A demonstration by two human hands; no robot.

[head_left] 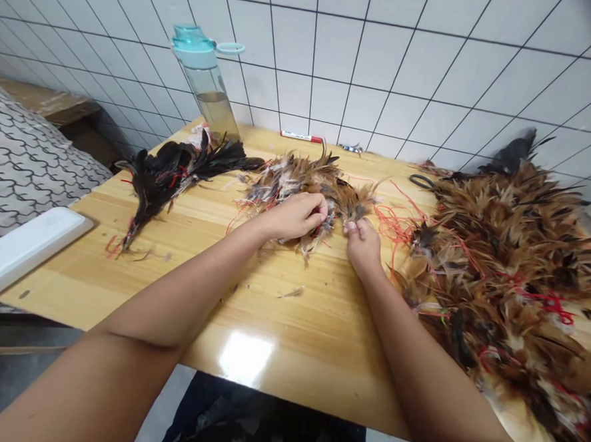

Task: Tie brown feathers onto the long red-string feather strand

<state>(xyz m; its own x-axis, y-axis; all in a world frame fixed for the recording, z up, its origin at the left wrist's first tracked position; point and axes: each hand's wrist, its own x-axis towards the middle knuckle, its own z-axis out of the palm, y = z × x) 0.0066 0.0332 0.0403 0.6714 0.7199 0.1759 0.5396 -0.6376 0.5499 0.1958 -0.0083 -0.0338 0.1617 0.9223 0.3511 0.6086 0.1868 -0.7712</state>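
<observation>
My right hand (365,244) is closed at the middle of the table, its thumb and fingers pinching the base of a small bunch of brown feathers (359,199) that fans out upward. Just to its left, my left hand (298,216) is curled with thumb and fingertips together at the near side of a feather pile (298,172). What those left fingers hold, if anything, is hidden. Brown, white and dark feathers make up this pile, with bits of red string among them. Loose red string (395,222) lies tangled to the right of my right hand.
Bundles of black feathers (161,173) lie at the left, near a water bottle (210,96). A large heap of brown feathers (524,242) covers the right side. Along the tiled wall rest a red-and-white marker (300,136) and a small blue item (350,148). A white case (28,248) sits at the left edge.
</observation>
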